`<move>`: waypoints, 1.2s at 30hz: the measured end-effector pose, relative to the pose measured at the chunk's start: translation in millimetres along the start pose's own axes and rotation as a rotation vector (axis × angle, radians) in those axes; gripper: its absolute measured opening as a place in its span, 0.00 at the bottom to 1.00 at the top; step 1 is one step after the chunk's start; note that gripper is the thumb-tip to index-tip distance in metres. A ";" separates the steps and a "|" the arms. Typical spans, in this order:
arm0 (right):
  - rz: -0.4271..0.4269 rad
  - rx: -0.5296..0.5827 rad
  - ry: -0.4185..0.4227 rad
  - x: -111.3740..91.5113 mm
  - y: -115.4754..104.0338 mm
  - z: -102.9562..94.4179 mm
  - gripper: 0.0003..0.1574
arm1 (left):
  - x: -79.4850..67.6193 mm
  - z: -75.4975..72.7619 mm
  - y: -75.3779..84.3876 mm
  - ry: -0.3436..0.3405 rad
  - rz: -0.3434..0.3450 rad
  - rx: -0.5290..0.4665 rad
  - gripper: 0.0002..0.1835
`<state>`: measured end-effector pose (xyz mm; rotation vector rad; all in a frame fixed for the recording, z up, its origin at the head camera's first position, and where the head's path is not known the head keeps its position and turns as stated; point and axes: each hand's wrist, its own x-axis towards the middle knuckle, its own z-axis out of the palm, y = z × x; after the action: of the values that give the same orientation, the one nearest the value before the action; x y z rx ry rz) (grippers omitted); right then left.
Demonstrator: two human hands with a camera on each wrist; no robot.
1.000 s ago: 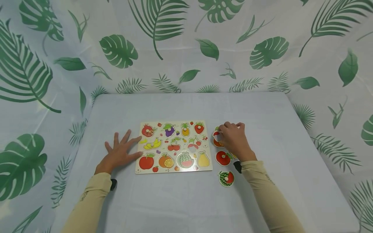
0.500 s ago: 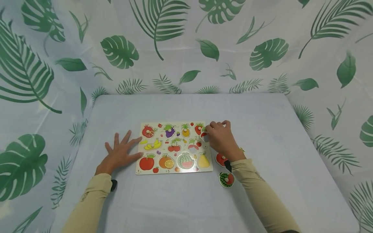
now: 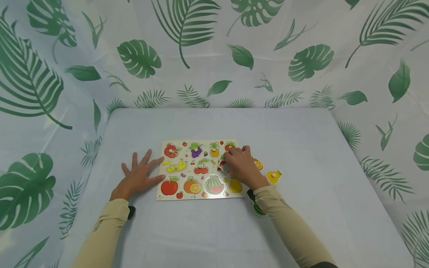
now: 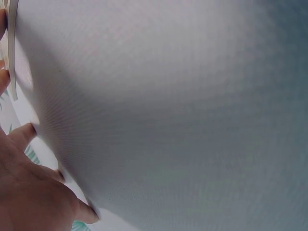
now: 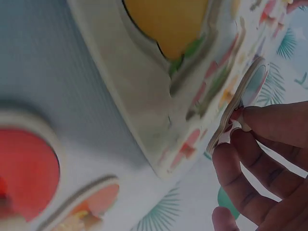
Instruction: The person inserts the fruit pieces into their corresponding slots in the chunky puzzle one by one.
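**Fruit piece (image 3: 222,163) over the right side of the board (image 3: 192,197)**

Half a second back I saw it at the board's right edge; now the right hand (image 3: 242,166) has carried it inward, baring the pear piece (image 3: 273,176) on the counter (image 3: 318,167). The left hand (image 3: 139,178) remains spread, straight-fingered, against the board's left edge. My right wrist view shows fingers (image 5: 279,122) pinching the piece, and a blurred red piece (image 5: 33,168); the head view hides both.
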<state>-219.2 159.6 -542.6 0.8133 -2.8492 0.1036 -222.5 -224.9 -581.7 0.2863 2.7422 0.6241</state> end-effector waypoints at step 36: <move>0.053 0.036 -0.127 0.6 -9.7 21.0 0.06 | 0.6 -0.7 0.3 -0.002 -0.005 0.011 0.45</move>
<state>-217.7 148.7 -562.9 0.7778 -2.9970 0.1139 -223.3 -224.8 -581.1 0.2820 2.7443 0.6066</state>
